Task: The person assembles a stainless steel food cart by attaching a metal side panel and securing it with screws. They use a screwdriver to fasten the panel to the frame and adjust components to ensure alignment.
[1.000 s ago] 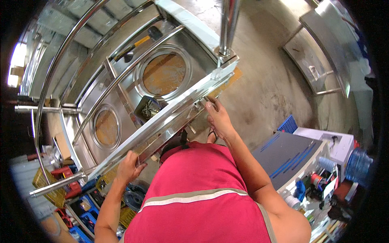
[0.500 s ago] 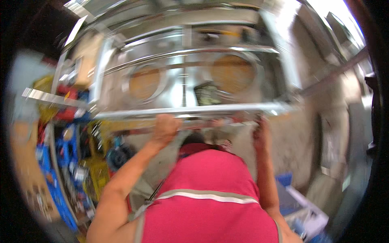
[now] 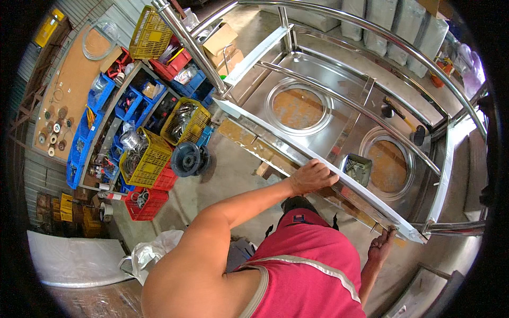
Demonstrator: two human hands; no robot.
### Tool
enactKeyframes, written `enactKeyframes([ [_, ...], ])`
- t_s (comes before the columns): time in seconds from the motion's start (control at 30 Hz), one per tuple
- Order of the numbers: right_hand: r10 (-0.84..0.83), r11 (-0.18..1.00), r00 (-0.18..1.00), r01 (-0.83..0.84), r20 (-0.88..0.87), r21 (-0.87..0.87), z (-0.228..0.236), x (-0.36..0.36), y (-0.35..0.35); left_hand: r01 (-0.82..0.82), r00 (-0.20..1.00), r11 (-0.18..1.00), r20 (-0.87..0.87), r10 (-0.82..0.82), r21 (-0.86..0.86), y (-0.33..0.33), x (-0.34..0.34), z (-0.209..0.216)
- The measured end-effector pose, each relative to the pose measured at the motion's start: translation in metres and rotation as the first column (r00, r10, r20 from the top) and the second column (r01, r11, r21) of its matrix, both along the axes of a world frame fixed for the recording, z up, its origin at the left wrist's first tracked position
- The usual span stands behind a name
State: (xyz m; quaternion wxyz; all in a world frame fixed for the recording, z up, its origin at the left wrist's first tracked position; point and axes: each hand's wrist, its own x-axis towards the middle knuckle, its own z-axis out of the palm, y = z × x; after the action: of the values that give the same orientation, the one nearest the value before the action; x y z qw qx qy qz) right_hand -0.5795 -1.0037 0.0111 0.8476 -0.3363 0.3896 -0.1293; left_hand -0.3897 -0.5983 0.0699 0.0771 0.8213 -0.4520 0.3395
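A stainless steel frame (image 3: 286,139) with two round openings stands in front of me, upright metal tubes and curved rails around it. My left hand (image 3: 314,177) is closed over the near edge rail, knuckles up. Lower down, by the near right corner, my right hand (image 3: 379,247) has curled fingers pressed at the rail's underside; whatever they pinch is too small to make out. On the steel surface sits a small open box of metal hardware (image 3: 356,170), just beyond my left hand. A hammer (image 3: 408,123) and a dark-headed tool (image 3: 389,108) lie farther back.
At left, a rack holds blue bins (image 3: 89,140); yellow baskets (image 3: 146,159) and a red crate (image 3: 143,203) stand near it. A dark round wheel-like part (image 3: 186,159) is on the floor between rack and frame. Wrapped panels (image 3: 379,24) stand at the back.
The view has turned and sharpened, so the frame now slants down to the right. Both hands remain at its near rail; my right hand stays by the right corner.
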Motion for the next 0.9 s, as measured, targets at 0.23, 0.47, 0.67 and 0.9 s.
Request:
enactKeyframes([
  [0.23, 0.084, 0.996, 0.993, -0.081, 0.084, -0.038, 0.001, 0.002, 0.005, 0.002, 0.996, 0.999, -0.085, 0.001, 0.04, 0.001, 0.002, -0.008],
  [0.47, -0.031, 0.999, 0.997, 0.029, -0.073, -0.039, 0.002, 0.021, 0.027, 0.166, 0.966, 0.982, -0.214, -0.143, 0.094, 0.005, 0.021, -0.006],
  [0.67, -0.166, 0.984, 0.985, 0.169, -0.046, 0.059, 0.03, 0.035, 0.044, 0.138, 0.988, 0.962, -0.093, -0.119, 0.237, 0.003, 0.026, 0.009],
  [0.9, -0.179, 0.984, 0.984, 0.179, -0.014, -0.024, 0.041, 0.032, 0.057, 0.21, 0.976, 0.949, -0.106, -0.19, 0.234, 0.011, 0.029, 0.007],
])
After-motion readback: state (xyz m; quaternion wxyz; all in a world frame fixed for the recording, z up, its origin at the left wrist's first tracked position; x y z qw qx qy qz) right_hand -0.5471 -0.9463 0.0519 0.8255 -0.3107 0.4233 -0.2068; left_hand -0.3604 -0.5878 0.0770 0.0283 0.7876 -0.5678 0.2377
